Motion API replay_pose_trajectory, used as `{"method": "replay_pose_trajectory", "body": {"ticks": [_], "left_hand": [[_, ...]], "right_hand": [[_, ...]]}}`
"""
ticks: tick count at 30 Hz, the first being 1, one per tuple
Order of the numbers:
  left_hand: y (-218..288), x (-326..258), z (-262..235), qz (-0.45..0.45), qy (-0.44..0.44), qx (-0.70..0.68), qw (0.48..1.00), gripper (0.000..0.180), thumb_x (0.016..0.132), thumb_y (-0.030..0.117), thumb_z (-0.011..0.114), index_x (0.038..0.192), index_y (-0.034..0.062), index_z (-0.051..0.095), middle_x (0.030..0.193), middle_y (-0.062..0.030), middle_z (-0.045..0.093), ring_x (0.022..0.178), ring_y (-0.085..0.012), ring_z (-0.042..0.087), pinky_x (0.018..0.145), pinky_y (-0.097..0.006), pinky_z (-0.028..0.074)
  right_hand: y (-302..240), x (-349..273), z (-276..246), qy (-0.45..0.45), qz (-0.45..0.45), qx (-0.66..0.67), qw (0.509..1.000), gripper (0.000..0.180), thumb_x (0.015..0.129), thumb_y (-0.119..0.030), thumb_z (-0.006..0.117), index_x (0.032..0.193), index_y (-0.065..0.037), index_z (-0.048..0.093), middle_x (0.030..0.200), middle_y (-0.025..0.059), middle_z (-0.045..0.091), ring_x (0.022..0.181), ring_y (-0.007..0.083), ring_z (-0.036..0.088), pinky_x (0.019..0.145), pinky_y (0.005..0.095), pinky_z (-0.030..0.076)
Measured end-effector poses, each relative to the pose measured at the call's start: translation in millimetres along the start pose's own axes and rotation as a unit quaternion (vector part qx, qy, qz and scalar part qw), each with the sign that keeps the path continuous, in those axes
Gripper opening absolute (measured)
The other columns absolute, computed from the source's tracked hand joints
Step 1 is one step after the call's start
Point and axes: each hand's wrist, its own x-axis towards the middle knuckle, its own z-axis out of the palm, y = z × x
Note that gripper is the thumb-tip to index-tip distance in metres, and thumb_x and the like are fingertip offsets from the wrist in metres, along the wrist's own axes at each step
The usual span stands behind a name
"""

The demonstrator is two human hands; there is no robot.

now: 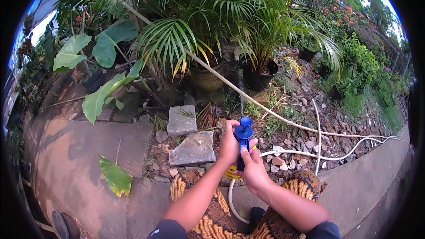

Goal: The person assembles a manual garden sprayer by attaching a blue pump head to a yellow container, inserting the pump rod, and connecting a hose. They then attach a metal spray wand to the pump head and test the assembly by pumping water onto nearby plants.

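The blue pump handle (243, 133) stands upright in the middle of the view, its long axis running nearly vertical, with a flat round knob at the top and a dark blue shaft going down toward a yellow sprayer body (231, 173) that shows only as a sliver between the wrists. Both hands close on it from below and either side. The left hand (229, 144) is wrapped around the shaft's left side, fingers curled shut just under the knob. The right hand (253, 170) sits lower and slightly to the right, its grip pressed together around the lower shaft, with the thumb lying up along it. The left hand is therefore the nearer to the knob, and the right the nearer to the yellow body, so the handle lies straight up from the right grip and beside the left one. A white hose (305, 152) leaves from near the hands, loops below them and trails off to the right over the stony ground (310, 119). The hands are held above the person's knees, clothed in patterned brown fabric (305, 186). Ahead lie two flat stone slabs (193, 148), potted palms (261, 40) and a concrete kerb (367, 181).
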Motion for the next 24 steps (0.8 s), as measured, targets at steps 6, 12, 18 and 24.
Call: {"method": "replay_pose_trajectory", "body": {"ticks": [6,12,18,24], "left_hand": [[12.0,-3.7,-9.7,0.021,0.059,0.025,0.998,0.069,0.075,0.017,0.092,0.119,0.0121,0.040,0.095,-0.0043,0.068,0.080,-0.0136,0.064,0.072,-0.032,0.055],[16.7,-10.4,-3.8,-0.019,0.166,0.000,0.986,0.066,0.076,0.019,0.091,0.118,0.0097,0.042,0.095,-0.0060,0.069,0.082,-0.0164,0.067,0.074,-0.033,0.055],[-12.2,1.1,-6.4,-0.016,-0.089,-0.045,0.995,0.068,0.074,0.025,0.093,0.118,0.0100,0.043,0.102,-0.0098,0.072,0.090,-0.0204,0.070,0.081,-0.037,0.055],[-15.7,3.0,-2.4,-0.005,-0.174,-0.116,0.978,0.028,0.109,0.035,0.045,0.113,0.0069,0.046,0.111,-0.0153,0.066,0.096,-0.0198,0.068,0.076,-0.034,0.064]], "right_hand": [[14.9,2.4,7.9,0.036,-0.122,-0.086,0.988,0.025,0.111,-0.035,0.045,0.121,-0.012,0.046,0.102,0.0025,0.058,0.086,0.0106,0.056,0.067,0.0289,0.049],[12.7,3.2,5.6,-0.001,-0.155,-0.080,0.985,0.024,0.110,-0.036,0.046,0.108,-0.011,0.044,0.092,0.0000,0.054,0.077,0.0087,0.049,0.063,0.0277,0.044],[15.3,-12.2,16.9,0.051,-0.017,0.026,0.998,0.024,0.111,-0.035,0.043,0.112,-0.011,0.043,0.103,0.0031,0.054,0.093,0.0122,0.053,0.073,0.0325,0.051],[15.5,-23.9,20.1,0.055,-0.012,0.052,0.997,0.024,0.111,-0.034,0.044,0.118,-0.012,0.038,0.117,0.0064,0.049,0.101,0.0146,0.052,0.077,0.0362,0.054]]}}
